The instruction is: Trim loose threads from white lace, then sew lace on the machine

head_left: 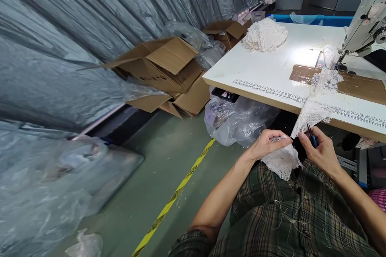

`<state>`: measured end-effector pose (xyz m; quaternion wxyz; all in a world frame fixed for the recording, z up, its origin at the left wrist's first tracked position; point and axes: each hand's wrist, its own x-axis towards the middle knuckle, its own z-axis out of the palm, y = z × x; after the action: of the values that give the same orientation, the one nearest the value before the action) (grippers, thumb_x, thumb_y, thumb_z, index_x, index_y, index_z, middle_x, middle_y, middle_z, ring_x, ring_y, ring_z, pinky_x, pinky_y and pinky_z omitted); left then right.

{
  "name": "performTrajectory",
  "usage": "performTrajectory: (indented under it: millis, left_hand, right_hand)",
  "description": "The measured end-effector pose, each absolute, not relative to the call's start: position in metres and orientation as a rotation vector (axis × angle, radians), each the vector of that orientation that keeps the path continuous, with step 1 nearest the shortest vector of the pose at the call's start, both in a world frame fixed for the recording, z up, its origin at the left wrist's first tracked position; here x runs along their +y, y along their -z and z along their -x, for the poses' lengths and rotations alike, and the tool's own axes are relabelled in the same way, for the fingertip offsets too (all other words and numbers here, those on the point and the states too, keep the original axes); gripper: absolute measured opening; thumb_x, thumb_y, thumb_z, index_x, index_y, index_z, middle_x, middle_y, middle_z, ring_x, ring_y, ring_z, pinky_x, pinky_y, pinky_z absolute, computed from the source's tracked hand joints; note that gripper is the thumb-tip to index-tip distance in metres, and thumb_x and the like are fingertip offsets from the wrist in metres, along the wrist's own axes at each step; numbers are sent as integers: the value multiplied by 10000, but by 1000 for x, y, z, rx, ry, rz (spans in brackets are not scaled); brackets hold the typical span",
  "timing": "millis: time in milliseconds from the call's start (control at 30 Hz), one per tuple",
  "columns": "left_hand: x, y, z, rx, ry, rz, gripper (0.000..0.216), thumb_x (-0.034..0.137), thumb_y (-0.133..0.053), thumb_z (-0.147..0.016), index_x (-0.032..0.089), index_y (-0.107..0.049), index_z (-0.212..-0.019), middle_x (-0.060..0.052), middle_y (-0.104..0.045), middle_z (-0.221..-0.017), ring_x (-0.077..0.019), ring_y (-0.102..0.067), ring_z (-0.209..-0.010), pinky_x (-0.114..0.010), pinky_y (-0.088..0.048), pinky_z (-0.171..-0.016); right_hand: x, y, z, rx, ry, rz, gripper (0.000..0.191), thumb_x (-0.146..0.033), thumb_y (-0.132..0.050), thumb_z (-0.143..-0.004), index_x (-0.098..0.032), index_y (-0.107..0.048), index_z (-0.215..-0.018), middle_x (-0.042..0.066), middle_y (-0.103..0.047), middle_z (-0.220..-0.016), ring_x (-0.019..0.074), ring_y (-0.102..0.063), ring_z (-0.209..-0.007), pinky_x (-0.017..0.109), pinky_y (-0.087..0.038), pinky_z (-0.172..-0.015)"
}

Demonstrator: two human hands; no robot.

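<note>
My left hand (269, 144) is closed on a piece of white lace fabric (283, 163) that hangs down over my lap. My right hand (321, 150) pinches the tip of a white lace strip (310, 112), and dark thread snips (311, 134) sit in the same hand, their blades pointing up. From my fingers the strip runs up over the table edge to the presser foot of the sewing machine (366, 20). The two lace pieces come close together between my hands; whether they are joined, I cannot tell.
A stack of white lace pieces (265, 35) lies on the white sewing table (256, 62), which has a printed ruler along its front edge. Open cardboard boxes (169, 66) and plastic bags (238, 116) stand to the left. Yellow-black tape (175, 196) marks the floor.
</note>
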<state>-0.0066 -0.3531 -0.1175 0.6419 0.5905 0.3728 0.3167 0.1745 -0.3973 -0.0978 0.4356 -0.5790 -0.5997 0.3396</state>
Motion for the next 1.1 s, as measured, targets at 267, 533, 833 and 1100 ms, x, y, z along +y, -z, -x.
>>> performTrajectory:
  millis: [267,533,833,1100]
  left_hand:
    - [-353,114,13,885,-742,-1338,411,534,-748,-731,129,-736,-797,-32,-697,-777,-142,-593,-741,-259,-435,-735]
    - [-353,108,13,865,-737,-1370,371,503,-731,-750,133,-733,-772,-43,-706,-780,-155,-608,-759,-268,-447,-744]
    - [-355,116,12,876,-702,-1271,388,510,-755,-724,129,-719,-791,-28,-690,-754,-128,-586,-703,-242,-425,-679]
    - [-350,129,19,1083,-651,-1560,342,418,-715,-791,155,-727,-1010,-82,-712,-1001,-194,-633,-904,-295,-466,-796]
  right_hand:
    - [-410,104,-180,-1799,-900,1438,536,-635,-299,-969,-223,-487,-682,-13,-477,-581,139,-428,-523,267,-353,-500]
    - [-394,105,-172,-1793,-984,1411,564,-682,-308,-940,-222,-475,-659,-8,-482,-564,139,-432,-519,258,-330,-478]
    - [-395,113,-168,-1617,-1099,1398,596,-768,-314,-896,-222,-489,-729,-38,-405,-574,132,-384,-519,250,-335,-469]
    - [-409,121,-179,-1841,-1022,1458,322,-535,-568,-845,-217,-534,-806,-28,-544,-627,118,-424,-480,244,-333,-456]
